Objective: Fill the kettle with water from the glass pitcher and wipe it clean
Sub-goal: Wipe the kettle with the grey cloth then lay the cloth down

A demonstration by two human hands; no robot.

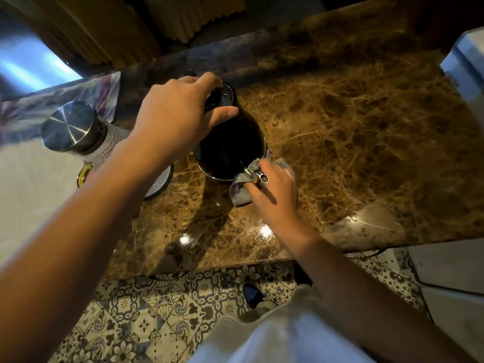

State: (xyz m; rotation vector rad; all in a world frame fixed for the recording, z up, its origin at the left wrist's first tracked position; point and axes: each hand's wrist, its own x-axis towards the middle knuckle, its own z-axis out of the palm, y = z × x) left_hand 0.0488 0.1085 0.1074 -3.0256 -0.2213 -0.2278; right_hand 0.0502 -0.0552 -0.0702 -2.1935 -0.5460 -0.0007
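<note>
A dark glossy kettle stands on the brown marble counter, its thin metal spout pointing toward me. My left hand grips the kettle's top by the lid, fingers and thumb curled over it. My right hand holds a grey cloth against the kettle's lower side, right at the spout. The glass pitcher with its steel lid stands to the left of the kettle, partly behind my left forearm.
A round kettle base lies on the counter under my left forearm. A patterned cloth lies at the back left. A pale appliance stands at the right edge. The counter's front edge runs just ahead of my body, above the tiled floor.
</note>
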